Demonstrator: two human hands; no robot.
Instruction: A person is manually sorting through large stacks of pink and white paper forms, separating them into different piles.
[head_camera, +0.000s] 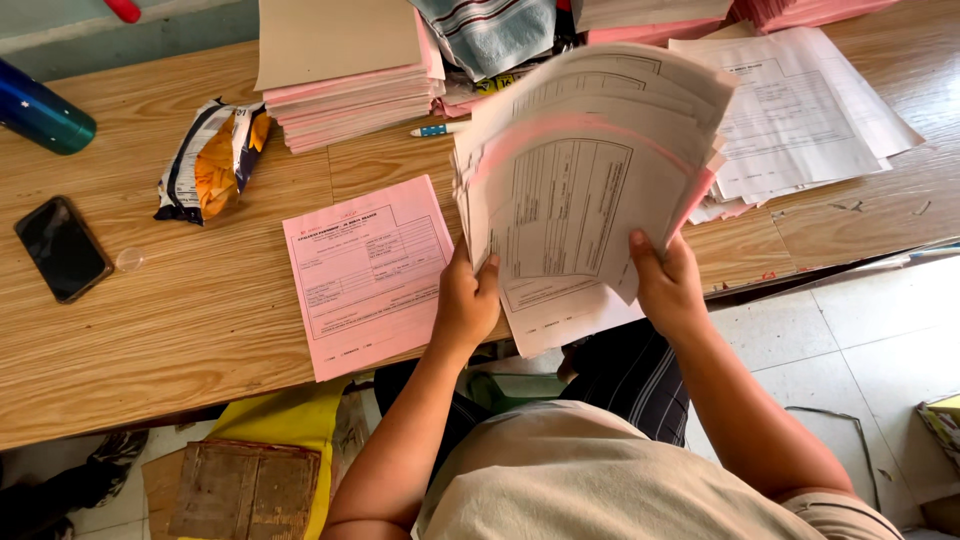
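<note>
A thick sheaf of white and pink printed forms (590, 160) is held up above the wooden table (150, 320), fanned out and tilted. My left hand (465, 300) grips its lower left edge. My right hand (668, 285) grips its lower right edge, thumb on the front sheet. A single pink form (368, 272) lies flat on the table just left of my left hand.
A stack of pink and beige papers (345, 85) sits at the back, a spread pile of white forms (800, 110) at the right. A pen (438, 129), a crumpled snack bag (212, 158), a black phone (62, 248), a blue bottle (40, 112) and a folded towel (490, 30) lie around.
</note>
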